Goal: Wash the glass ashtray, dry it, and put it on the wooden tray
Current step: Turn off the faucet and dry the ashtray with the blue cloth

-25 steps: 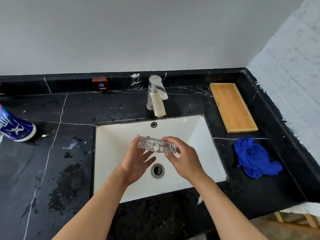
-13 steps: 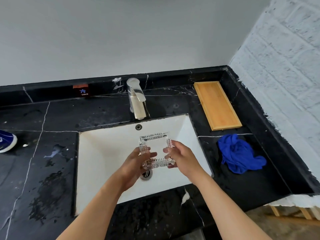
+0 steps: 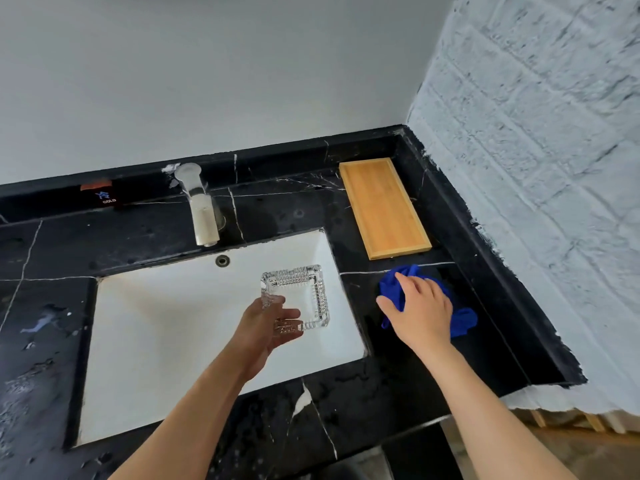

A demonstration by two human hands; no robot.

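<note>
The black marble counter (image 3: 173, 237) is carrying everything; the white sink (image 3: 166, 327) is sitting sunk into it, with the faucet (image 3: 202, 209) standing at its back edge and no water running that I can make out, so the washing looks finished; wet patches are lying on the stone to the left.

The wooden tray (image 3: 382, 207) is lying bare in the far right corner, well apart from the basin, probably kept there to stay dry as the final resting place.

The blue cloth (image 3: 464, 318) is lying crumpled on the counter just right of the sink, between tray and person, handy for drying; the right hand (image 3: 420, 311) is resting on top of it with fingers spread and bending down into the folds, seemingly gathering it; whether it is properly gripping yet I cannot tell.

The left hand (image 3: 268, 323) is pinching the glass ashtray (image 3: 298, 296) by its near left corner, thumb above and fingers beneath, holding it level over the right side of the basin; I judge this is letting drips fall into the sink while the cloth is being fetched.
</note>
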